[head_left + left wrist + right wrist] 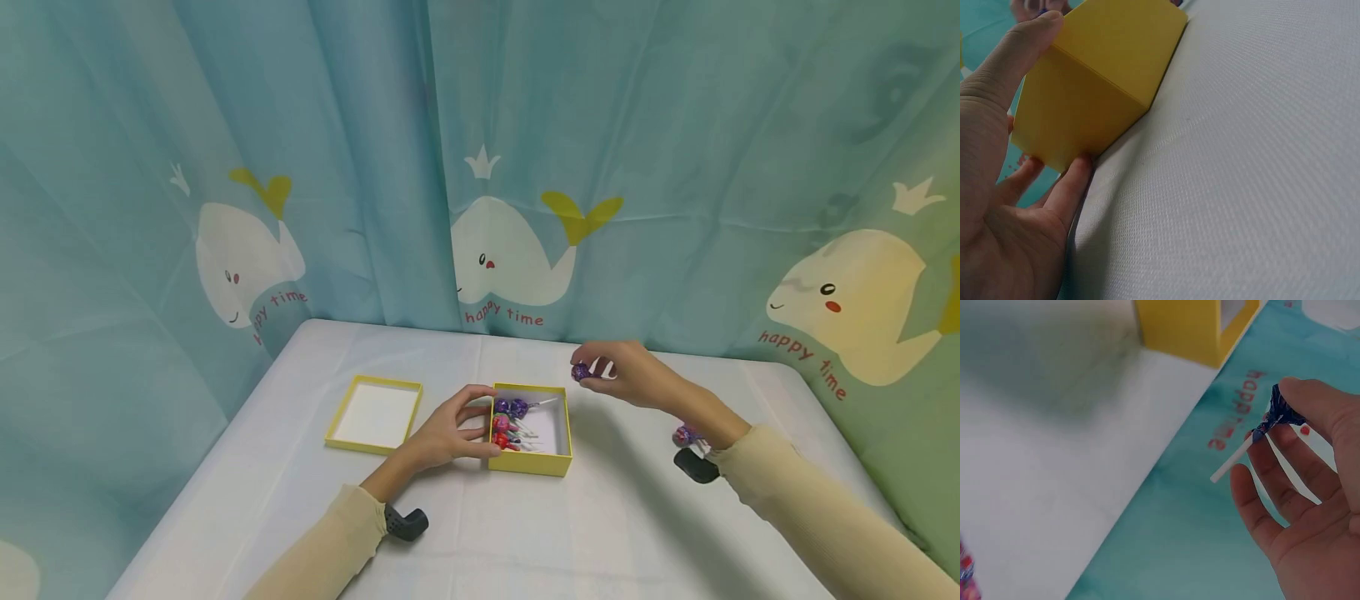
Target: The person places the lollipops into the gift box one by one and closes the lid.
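My left hand [442, 429] holds a yellow box [528, 463] by its left side, thumb near the front corner and fingers along the side. The left wrist view shows the thumb at the upper edge and fingertips lower down the yellow wall. Several wrapped lollipops lie in the box's left part: purple lollipops [517, 407], a pink lollipop [502, 422] and a red lollipop [501, 438], sticks towards the right. Above the table, right of the box, my right hand [633, 373] pinches a purple lollipop [1277, 412] by its wrapped head; its white stick points free.
Left of the box lies a shallow yellow-rimmed lid [365, 448] with its white inside up. More wrapped lollipops [684, 435] lie on the white-covered table [465, 542], partly behind the right wrist. A whale-patterned curtain [390, 167] hangs behind the table.
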